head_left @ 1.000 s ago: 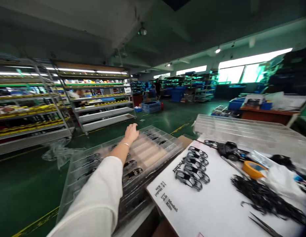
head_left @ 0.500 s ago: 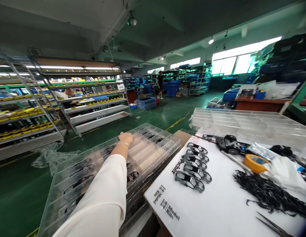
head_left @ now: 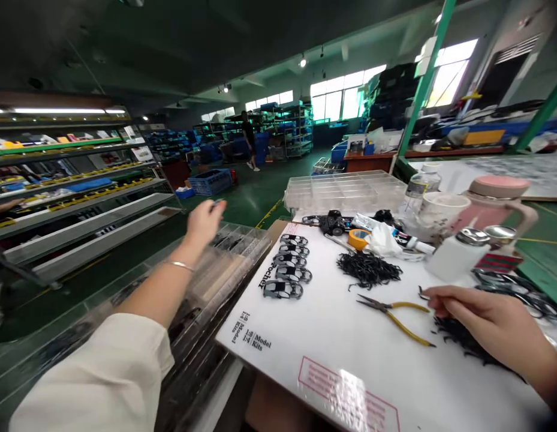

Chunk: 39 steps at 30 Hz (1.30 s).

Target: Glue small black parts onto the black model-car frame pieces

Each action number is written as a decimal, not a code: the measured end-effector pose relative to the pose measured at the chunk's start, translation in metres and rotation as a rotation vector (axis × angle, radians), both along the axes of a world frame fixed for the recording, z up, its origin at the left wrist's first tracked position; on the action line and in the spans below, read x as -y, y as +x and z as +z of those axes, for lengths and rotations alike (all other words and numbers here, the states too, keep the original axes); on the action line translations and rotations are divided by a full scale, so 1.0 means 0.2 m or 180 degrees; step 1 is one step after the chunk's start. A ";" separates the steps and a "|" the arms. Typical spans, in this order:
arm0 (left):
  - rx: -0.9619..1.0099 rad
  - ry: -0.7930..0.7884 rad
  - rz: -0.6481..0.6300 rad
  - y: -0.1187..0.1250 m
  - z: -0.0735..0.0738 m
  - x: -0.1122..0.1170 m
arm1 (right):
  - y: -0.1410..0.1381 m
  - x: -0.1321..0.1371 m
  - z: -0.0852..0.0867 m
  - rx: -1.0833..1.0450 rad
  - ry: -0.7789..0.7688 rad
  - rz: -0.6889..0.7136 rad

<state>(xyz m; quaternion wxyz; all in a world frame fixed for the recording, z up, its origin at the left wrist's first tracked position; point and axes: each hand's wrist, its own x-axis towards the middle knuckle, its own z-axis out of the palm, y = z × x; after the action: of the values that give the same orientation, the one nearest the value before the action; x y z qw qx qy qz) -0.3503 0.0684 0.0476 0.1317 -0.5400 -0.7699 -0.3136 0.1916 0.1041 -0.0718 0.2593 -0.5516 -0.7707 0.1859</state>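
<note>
My left hand hovers a little above the stack of clear compartment trays at the left. Its fingers are curled around something small and grey that is too blurred to name. My right hand rests on the white board at the right, its fingers pinched on a small black part beside a heap of black pieces. Yellow-handled pliers lie just left of that hand. A row of black model car shells sits on the board near the trays.
A second pile of black pieces, a yellow tape roll, a white bottle, a pink-lidded jug and empty clear trays crowd the far side. Shelving racks line the left. A person walks far off.
The view has swung right and down. My left hand has lifted off the tray's far edge. My right hand, the pliers and the bottles have come into view.
</note>
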 end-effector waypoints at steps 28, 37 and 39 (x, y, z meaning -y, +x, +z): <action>-0.1440 -0.1536 -0.2295 0.49 -0.51 0.46 | -0.02 0.02 0.02 -0.0164 0.0008 0.0314; -0.0841 -0.1712 -0.2484 0.49 -0.47 0.40 | -0.02 0.01 0.00 -0.0223 -0.0117 0.0319; -0.0681 -0.1808 -0.2513 0.47 -0.43 0.39 | -0.02 0.01 0.00 -0.0170 -0.0146 0.0327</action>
<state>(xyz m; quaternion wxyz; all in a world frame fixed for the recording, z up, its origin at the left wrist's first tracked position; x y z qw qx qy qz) -0.2559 -0.0093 -0.0385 -0.0712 -0.8340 -0.5439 -0.0602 0.1870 0.1022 -0.0709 0.2572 -0.5120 -0.7863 0.2312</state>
